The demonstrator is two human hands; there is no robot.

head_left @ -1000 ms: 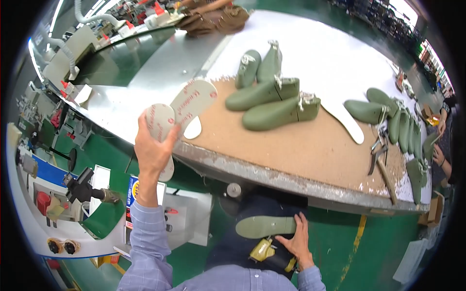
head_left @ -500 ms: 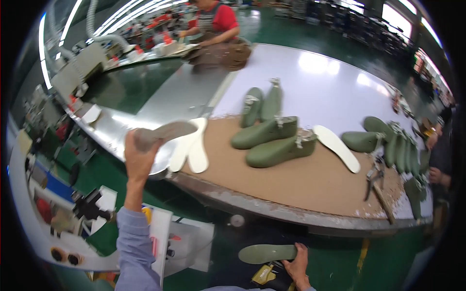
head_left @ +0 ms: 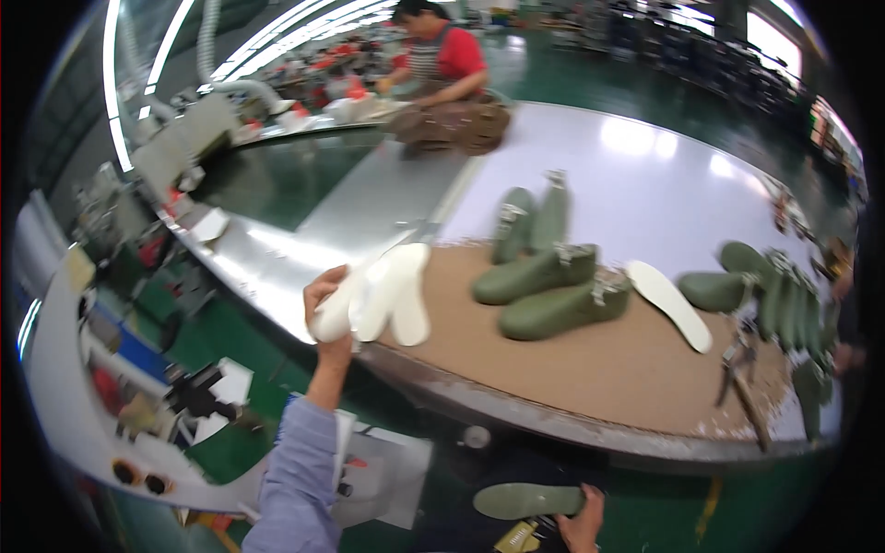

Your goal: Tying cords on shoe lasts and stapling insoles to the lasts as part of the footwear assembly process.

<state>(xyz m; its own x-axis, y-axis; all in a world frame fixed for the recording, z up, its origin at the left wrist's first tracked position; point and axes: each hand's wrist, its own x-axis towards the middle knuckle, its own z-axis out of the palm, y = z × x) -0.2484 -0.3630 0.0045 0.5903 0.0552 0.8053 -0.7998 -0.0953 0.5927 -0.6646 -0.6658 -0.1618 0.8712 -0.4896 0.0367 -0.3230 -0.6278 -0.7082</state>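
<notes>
My left hand [head_left: 328,300] is closed around a white insole [head_left: 334,311] above the table's left corner; the fingers are slightly blurred. Right beside it, two overlapping white insoles [head_left: 410,318] lie on the brown board. Low in front of my body, my right hand [head_left: 581,522] grips the heel end of a grey-green insole [head_left: 521,500], held flat. Two green shoe lasts [head_left: 564,310] lie side by side on the board, and two more lasts [head_left: 513,230] are behind them. To their right rests another white insole [head_left: 671,306].
Pliers [head_left: 737,359] and a hammer [head_left: 752,415] lie near the board's right end. More green lasts [head_left: 784,300] cluster beyond them. Across the table a person in red [head_left: 461,55] handles a brown pile [head_left: 452,127]. A yellow object [head_left: 516,537] is below my right hand.
My left hand has moved right and down to the white insoles. A greyish face showed on its piece before; now a white one does. The right hand keeps its insole. The view has shifted.
</notes>
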